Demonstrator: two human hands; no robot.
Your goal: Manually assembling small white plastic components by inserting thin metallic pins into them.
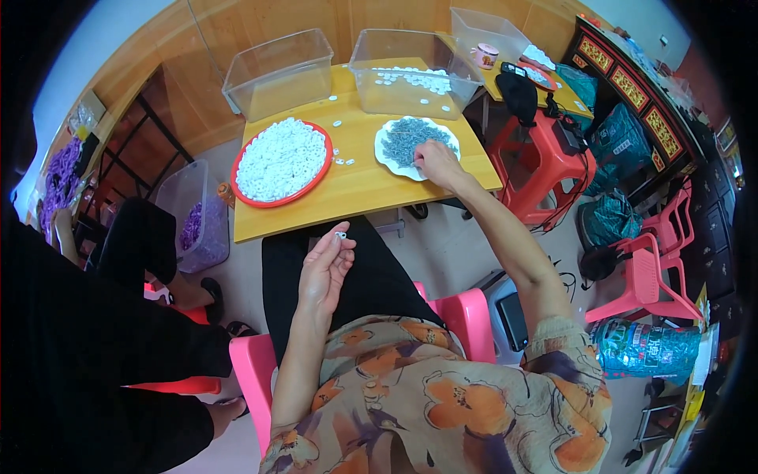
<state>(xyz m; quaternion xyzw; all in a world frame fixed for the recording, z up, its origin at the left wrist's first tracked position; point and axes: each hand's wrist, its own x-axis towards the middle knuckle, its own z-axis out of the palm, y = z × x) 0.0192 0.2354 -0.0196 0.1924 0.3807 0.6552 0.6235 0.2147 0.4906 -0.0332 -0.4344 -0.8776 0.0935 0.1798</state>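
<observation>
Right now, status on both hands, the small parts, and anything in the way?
Left hand: small white piece held at the thumb and fingers. Right hand: down at the grey parts on the white plate. No obstruction visible at either hand.

Right arm (509,241) outstretched, left grip (325,262) pinched

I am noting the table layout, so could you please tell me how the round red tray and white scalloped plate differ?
The round red tray has a smooth rim, while the white scalloped plate has a wavy one. The tray holds heaped small white pieces, whereas the plate holds small grey-blue pieces. The right hand is over the plate; no hand is over the tray. Both rest on the yellow tabletop.
</observation>
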